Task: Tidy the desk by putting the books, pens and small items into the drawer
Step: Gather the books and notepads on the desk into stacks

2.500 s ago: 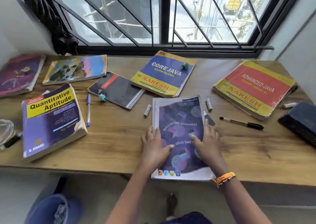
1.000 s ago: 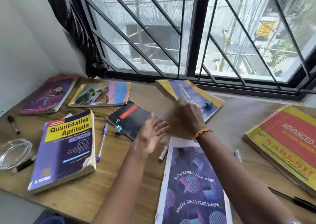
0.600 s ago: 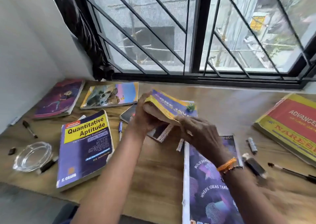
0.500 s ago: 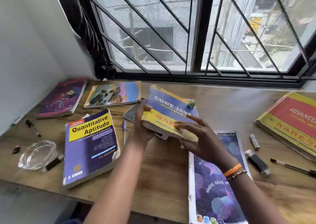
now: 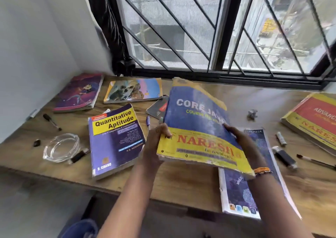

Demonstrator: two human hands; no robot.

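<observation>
I hold the blue and yellow Core Java book (image 5: 196, 126) tilted above the wooden desk (image 5: 181, 179). My left hand (image 5: 156, 145) grips its left edge and my right hand (image 5: 241, 143) grips its right side. Under it lies the purple Classmate notebook (image 5: 254, 188). The Quantitative Aptitude book (image 5: 114, 139) lies to the left, a red Advanced Java book (image 5: 316, 123) at the far right. Two thin books lie at the back left: a purple book (image 5: 80, 92) and a colourful book (image 5: 134, 90). A black spiral notebook (image 5: 158, 108) is partly hidden. No drawer is in view.
A glass ashtray (image 5: 61, 148) sits front left with a black marker (image 5: 78, 156) beside it. Pens (image 5: 51, 122) and a blue pen (image 5: 148, 122) lie on the left. A small grey figure (image 5: 252, 114), a lighter (image 5: 284, 156) and a pen (image 5: 316, 162) lie right. Window bars (image 5: 218, 37) rise behind.
Both hands took the Core Java book from the back of the desk, lifted it and drew it toward me. The small green figure has come off its cover.
</observation>
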